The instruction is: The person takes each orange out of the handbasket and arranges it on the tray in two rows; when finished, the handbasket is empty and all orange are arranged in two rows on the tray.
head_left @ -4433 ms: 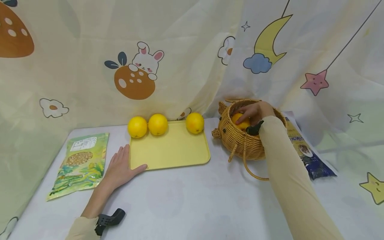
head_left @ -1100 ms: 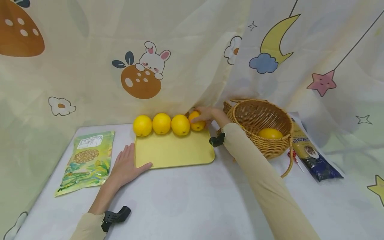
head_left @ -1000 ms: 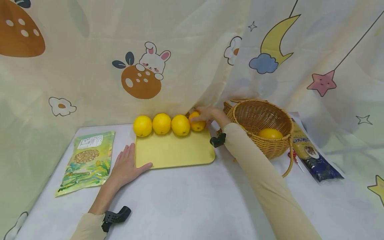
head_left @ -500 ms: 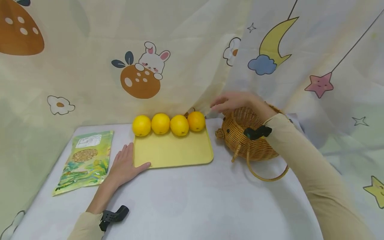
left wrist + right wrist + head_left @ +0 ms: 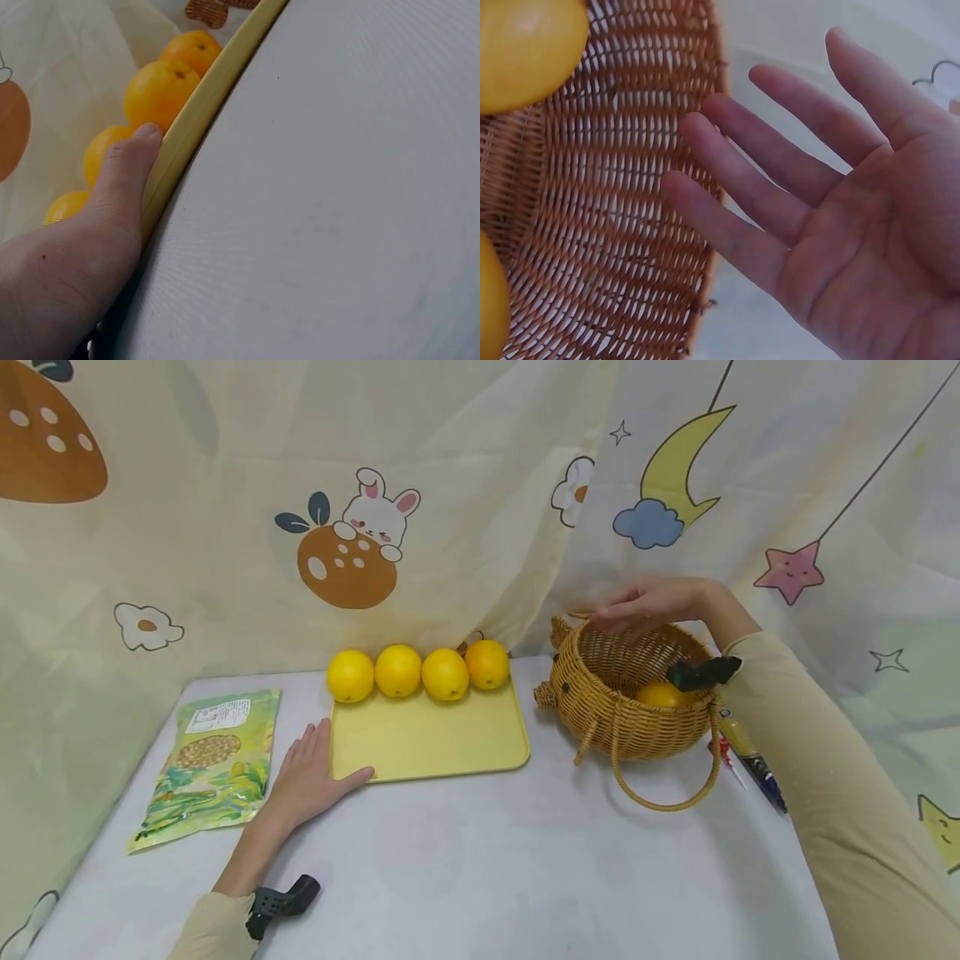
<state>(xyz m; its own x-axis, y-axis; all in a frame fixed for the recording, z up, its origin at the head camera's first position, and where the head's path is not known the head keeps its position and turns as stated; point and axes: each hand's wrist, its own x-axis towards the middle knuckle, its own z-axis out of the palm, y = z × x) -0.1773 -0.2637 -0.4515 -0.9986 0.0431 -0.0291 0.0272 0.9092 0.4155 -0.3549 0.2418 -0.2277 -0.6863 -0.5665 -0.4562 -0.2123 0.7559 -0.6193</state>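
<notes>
Several oranges stand in a row along the back of a yellow tray. My left hand lies with straight fingers along the tray's left side, its thumb on the front left corner; the left wrist view shows the thumb against the rim. Over the back rim of a wicker basket hovers my right hand, holding nothing. In the right wrist view its fingers are spread and relaxed beside the basket wall. Two oranges show inside the basket there, one upper left and one at the left edge.
A green and yellow bag of corn kernels lies left of the tray. Right of the basket, a blue and gold packet and a red-handled tool are partly covered by the right sleeve. The basket's handle droops onto the table. A printed curtain hangs behind.
My right hand has placed an orange at the right end of the row, let go of it and moved right to above the basket. The left hand has stayed at the tray.
</notes>
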